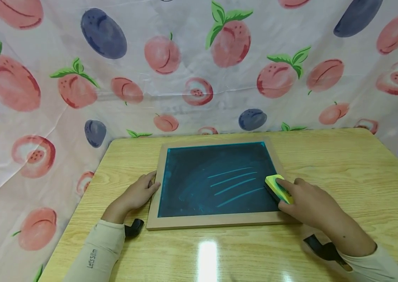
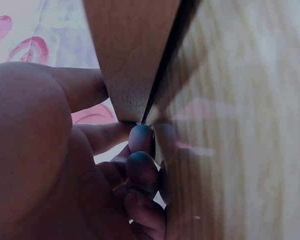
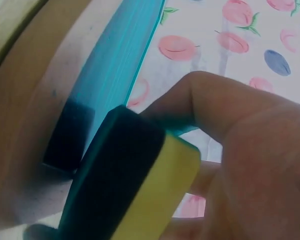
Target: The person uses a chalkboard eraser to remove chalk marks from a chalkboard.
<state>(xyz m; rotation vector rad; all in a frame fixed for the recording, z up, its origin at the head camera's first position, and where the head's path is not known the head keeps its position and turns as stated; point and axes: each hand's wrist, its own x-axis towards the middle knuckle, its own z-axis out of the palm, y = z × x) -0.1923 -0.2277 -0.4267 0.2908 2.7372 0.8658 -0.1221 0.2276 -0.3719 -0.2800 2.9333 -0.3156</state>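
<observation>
A chalkboard (image 1: 192, 184) with a pale wooden frame lies on the table, bearing several blue chalk lines toward its right half. My left hand (image 1: 137, 194) holds the frame's left edge; in the left wrist view its thumb touches the wooden frame (image 2: 125, 60), and blue chalk dust marks some fingertips (image 2: 141, 137). At the board's right side, my right hand (image 1: 308, 201) grips a chalkboard eraser (image 1: 278, 189) between thumb and fingers. The eraser has a yellow top and a black underside, tilted toward the board in the right wrist view. Whether it touches the surface I cannot tell.
The light wooden table (image 1: 340, 164) extends on both sides of the board and in front of it. A fruit-patterned cloth (image 1: 199, 70) hangs behind the table and along its left. Black mounts (image 1: 134, 228) sit at both wrists.
</observation>
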